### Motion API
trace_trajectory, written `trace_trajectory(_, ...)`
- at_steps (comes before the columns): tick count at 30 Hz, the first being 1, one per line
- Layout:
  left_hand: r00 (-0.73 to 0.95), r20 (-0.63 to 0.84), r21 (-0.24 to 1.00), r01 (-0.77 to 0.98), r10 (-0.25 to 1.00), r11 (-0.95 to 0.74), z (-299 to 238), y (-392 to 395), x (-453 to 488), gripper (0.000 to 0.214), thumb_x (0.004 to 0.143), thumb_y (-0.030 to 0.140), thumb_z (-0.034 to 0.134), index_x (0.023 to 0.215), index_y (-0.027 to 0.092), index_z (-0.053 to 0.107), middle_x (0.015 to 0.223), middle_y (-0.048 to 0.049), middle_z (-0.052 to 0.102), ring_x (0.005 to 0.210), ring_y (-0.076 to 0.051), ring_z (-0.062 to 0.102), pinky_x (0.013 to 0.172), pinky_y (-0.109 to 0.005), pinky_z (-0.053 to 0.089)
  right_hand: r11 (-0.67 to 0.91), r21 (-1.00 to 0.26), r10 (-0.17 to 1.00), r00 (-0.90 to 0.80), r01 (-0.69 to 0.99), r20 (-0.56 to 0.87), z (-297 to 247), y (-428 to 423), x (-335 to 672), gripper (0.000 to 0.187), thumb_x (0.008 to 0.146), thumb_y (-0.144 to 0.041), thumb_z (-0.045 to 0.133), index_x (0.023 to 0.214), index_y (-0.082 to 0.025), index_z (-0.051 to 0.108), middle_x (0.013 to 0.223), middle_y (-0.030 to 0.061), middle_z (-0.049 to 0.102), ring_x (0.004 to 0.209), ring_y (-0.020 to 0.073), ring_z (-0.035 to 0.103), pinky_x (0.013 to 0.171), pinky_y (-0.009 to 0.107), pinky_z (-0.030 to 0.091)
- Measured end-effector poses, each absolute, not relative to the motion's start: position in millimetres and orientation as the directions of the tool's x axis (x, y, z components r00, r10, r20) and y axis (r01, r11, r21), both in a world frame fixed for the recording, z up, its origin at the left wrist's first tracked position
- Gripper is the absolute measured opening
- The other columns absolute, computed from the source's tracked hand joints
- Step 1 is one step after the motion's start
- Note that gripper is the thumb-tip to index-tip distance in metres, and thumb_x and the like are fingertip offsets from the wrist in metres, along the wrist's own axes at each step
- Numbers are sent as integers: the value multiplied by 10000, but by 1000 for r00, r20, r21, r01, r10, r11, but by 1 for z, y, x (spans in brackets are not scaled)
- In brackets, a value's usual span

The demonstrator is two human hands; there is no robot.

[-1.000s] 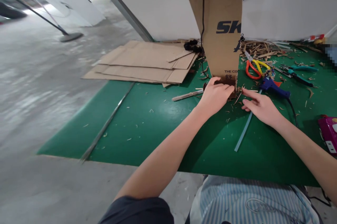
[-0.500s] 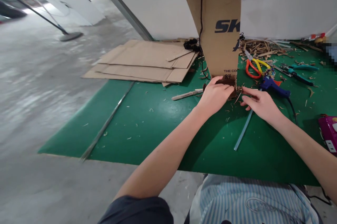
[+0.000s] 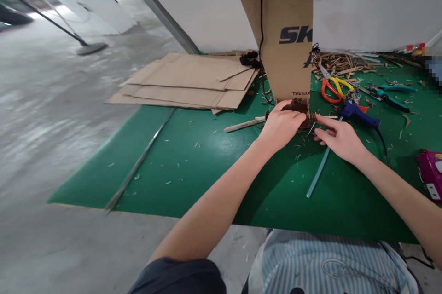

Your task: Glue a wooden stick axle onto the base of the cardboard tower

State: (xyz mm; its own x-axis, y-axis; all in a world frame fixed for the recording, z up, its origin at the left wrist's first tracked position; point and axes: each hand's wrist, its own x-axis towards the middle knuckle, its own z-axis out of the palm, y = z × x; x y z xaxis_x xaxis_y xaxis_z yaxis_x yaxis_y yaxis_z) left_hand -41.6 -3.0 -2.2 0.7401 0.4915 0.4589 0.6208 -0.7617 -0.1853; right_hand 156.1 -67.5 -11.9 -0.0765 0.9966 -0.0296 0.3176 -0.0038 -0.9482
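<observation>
One upright cardboard sheet (image 3: 288, 41) touches left hand (image 3: 281, 126); glue gun (image 3: 355, 111) near right hand (image 3: 340, 140).

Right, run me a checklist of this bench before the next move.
Left hand: ok, pressed on the dark cardboard piece at the foot of the tall cardboard sheet.
Right hand: cannot tell whether it holds anything; its fingers are at the wood slivers.
Glue gun: ok, lying beside the right hand; heat cannot tell.
Glue stick: ok, lying loose below the right hand.
Green mat: not ok, shavings scattered around the hands.
Scissors: ok, lying near the glue gun.
</observation>
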Motion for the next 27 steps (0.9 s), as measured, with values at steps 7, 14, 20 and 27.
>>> trace_trajectory(7, 736, 469, -180, 620, 488, -764, -3, -3, -40, 277, 910, 40, 441, 783, 176, 646, 688, -3, 700, 679, -156, 668, 1072, -391, 454, -1, -932, 996, -80, 361, -32, -12, -67, 156, 558, 871, -342, 633, 1415, -227, 596, 1320, 81, 689, 812, 198, 760, 688, 350, 633)
trace_trajectory(14, 732, 458, -172, 629, 504, -758, 1, -3, -40, 276, 914, 45, 447, 828, 176, 674, 742, -7, 737, 700, -157, 688, 1103, -408, 438, -4, -911, 999, -34, 412, -20, -4, -71, 153, 557, 880, -379, 622, 1413, -216, 605, 1080, 75, 772, 806, 224, 757, 784, 411, 646)
trace_trajectory(20, 722, 452, -134, 635, 524, -760, -2, -2, -41, 279, 911, 36, 452, 853, 172, 689, 772, -12, 752, 714, -160, 698, 1135, -430, 417, 14, -904, 991, 113, 427, 69, 5, -78, 162, 400, 932, -348, 514, 1245, -169, 686, 927, 77, 745, 562, 150, 678, 549, 319, 595)
trace_trajectory(27, 724, 445, -135, 636, 527, -760, -3, -3, -40, 277, 906, 29, 460, 865, 176, 692, 777, -11, 749, 733, -157, 701, 1133, -429, 406, 420, -415, 866, -220, 807, 448, 9, -74, 170, 335, 909, -252, 563, 1225, -187, 652, 1148, 133, 680, 1062, 302, 633, 876, 488, 558)
